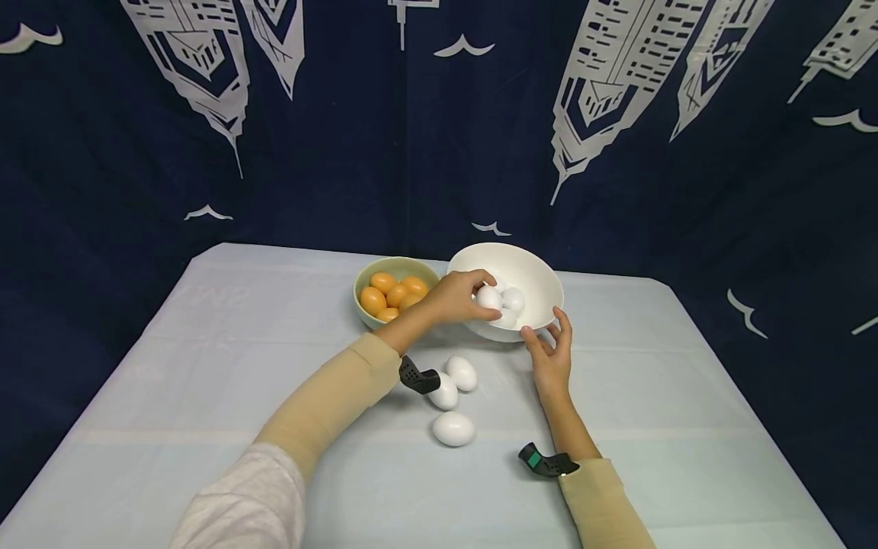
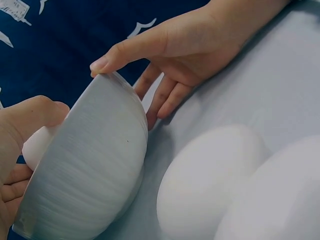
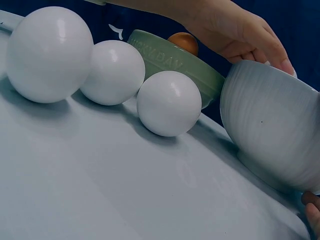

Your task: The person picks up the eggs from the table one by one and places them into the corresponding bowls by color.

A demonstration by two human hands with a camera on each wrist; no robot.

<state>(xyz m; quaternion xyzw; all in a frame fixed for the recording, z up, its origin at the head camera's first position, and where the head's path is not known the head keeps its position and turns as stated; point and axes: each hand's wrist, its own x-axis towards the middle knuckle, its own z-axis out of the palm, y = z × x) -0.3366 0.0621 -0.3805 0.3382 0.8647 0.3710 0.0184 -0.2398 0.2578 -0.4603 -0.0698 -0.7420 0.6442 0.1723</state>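
In the head view my left hand (image 1: pixel 456 297) reaches over the near left rim of a white bowl (image 1: pixel 531 271). It grips a white egg (image 1: pixel 488 297) between thumb and fingers, just inside the bowl. More white eggs (image 1: pixel 513 299) lie in the bowl beside it. My right hand (image 1: pixel 552 362) holds the bowl at its near right side. The left wrist view shows that hand's thumb (image 2: pixel 102 65) on the rim and its other fingers low along the outer wall. Part of the held egg (image 2: pixel 37 147) shows past the rim there.
Three loose white eggs (image 1: pixel 454 428) lie on the pale tablecloth (image 1: pixel 206 366), in front of the bowls. Left of the white bowl stands a green bowl (image 1: pixel 363 305) with several orange eggs (image 1: pixel 398 295), partly behind my left forearm. A dark blue printed curtain (image 1: pixel 411 137) hangs behind the table.
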